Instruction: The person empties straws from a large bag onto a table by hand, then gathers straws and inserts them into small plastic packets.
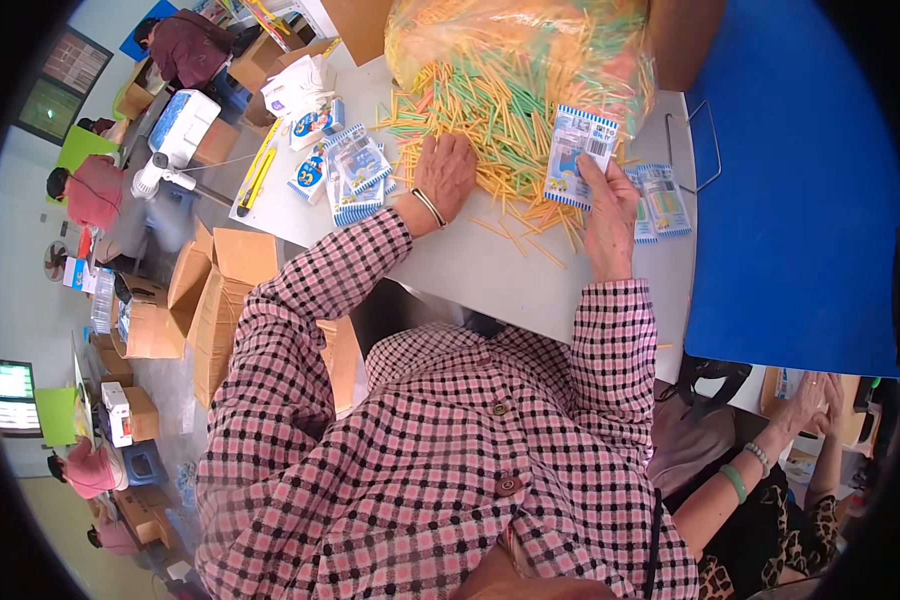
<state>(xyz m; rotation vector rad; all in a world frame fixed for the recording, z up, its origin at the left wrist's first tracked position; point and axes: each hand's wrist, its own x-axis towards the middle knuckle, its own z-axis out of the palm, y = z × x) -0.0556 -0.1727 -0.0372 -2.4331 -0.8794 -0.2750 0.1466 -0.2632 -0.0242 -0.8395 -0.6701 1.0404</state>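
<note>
My left hand (444,177) rests at the near-left edge of a loose pile of thin yellow, green and orange sticks (500,130). Its fingers are curled down and closed; what they grip, if anything, is hidden. Between the thumb and fingers of my right hand (610,215) is a small blue-and-white printed packet (573,150), held up over the pile's right side. More striped packets (662,200) lie to the right of that hand. Left of my left hand sits a stack of similar packets (357,165).
A large clear bag (530,45) of sticks lies at the table's back. Blue-and-white packs (315,120) and a yellow cutter knife (257,180) are at the left. A blue board (790,200) borders the right. A co-worker's hands (815,400) show at lower right.
</note>
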